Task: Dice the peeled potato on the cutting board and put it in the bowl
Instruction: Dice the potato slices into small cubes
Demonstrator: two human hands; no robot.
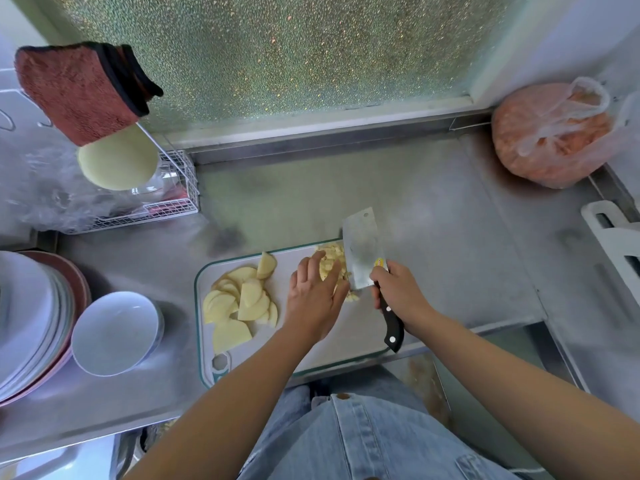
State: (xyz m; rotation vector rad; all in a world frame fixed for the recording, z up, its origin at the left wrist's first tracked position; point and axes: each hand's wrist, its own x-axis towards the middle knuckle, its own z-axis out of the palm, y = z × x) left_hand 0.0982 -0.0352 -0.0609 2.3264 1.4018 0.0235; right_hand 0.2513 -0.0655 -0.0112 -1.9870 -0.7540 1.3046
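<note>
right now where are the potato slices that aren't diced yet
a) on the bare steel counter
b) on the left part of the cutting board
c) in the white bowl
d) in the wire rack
B: the potato slices lie fanned on the left part of the cutting board, left of the left hand and of the cleaver gripped by the right hand; the white bowl shows no potato.

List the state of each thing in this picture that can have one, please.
White plastic cutting board: lies flat on the steel counter.
Pile of pale yellow potato dice: on the board, under the straight fingers of the left hand.
Steel cleaver with black handle: gripped by the right hand, blade beside the dice.
Pale yellow potato slices: not yet diced, on the board.
White round bowl: empty, on the counter.
</note>
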